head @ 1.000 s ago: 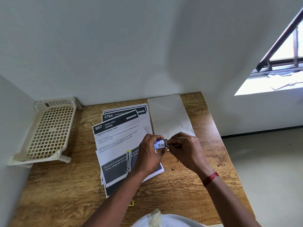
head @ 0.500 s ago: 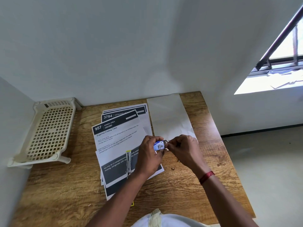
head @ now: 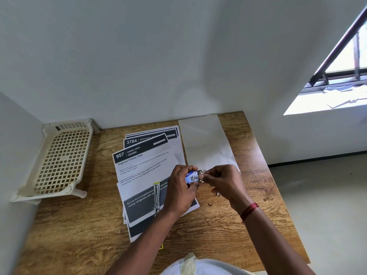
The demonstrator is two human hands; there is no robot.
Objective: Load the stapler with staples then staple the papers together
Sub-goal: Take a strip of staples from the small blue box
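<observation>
A small blue staple box (head: 191,177) is held above the table, gripped by my left hand (head: 181,190). My right hand (head: 222,180) pinches the box's open right end, fingertips closed on it; any staples there are too small to make out. The stapler (head: 156,198), metal with a yellow tip, lies opened out on a fanned stack of printed papers (head: 143,167), just left of my left hand. My left wrist covers the papers' lower right part.
A cream plastic lattice tray (head: 59,161) stands at the table's left, against the wall. A blank white sheet (head: 204,143) lies at the back right. A small loose bit (head: 210,204) sits on the wooden table (head: 79,235). The table's right edge drops to the floor.
Both hands stay together on the staple box. My right hand has shifted slightly right and its wrist has dropped; the fingers keep working at the box's end.
</observation>
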